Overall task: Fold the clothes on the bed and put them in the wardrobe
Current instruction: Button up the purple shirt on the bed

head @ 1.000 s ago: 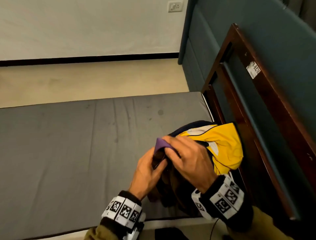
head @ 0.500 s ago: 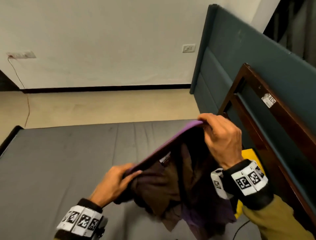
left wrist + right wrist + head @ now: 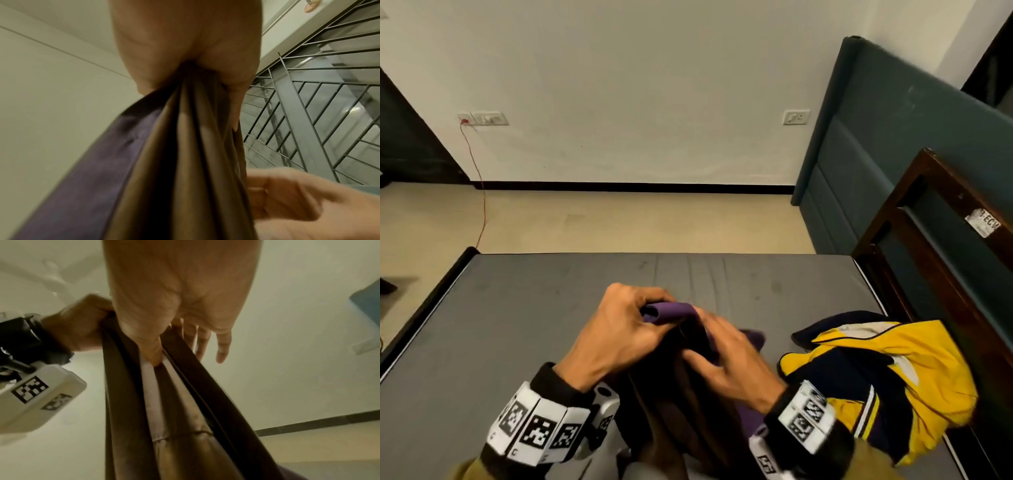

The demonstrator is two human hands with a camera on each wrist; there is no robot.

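Observation:
A purple garment (image 3: pixel 671 313) with a brown lining hangs bunched between my hands above the grey mattress (image 3: pixel 517 325). My left hand (image 3: pixel 633 329) grips its rolled purple edge in a fist; in the left wrist view the folds (image 3: pixel 185 162) drop from that hand (image 3: pixel 185 48). Close beside it, my right hand (image 3: pixel 722 356) is blurred. In the right wrist view its thumb (image 3: pixel 152 353) presses the fabric (image 3: pixel 185 418) against nearly straight fingers. A yellow-and-navy jacket (image 3: pixel 893 370) lies crumpled on the bed to the right.
A dark wooden headboard (image 3: pixel 928 240) stands at the bed's right end, with a teal padded panel (image 3: pixel 876 137) behind it. Beyond the bed lie beige floor and a white wall, where a red cable (image 3: pixel 479 192) hangs from a socket. No wardrobe shows.
Half a second ago my hands held the purple edge stretched wide, the right one high. Now they are close together and lower over the mattress, with the garment bunched between them.

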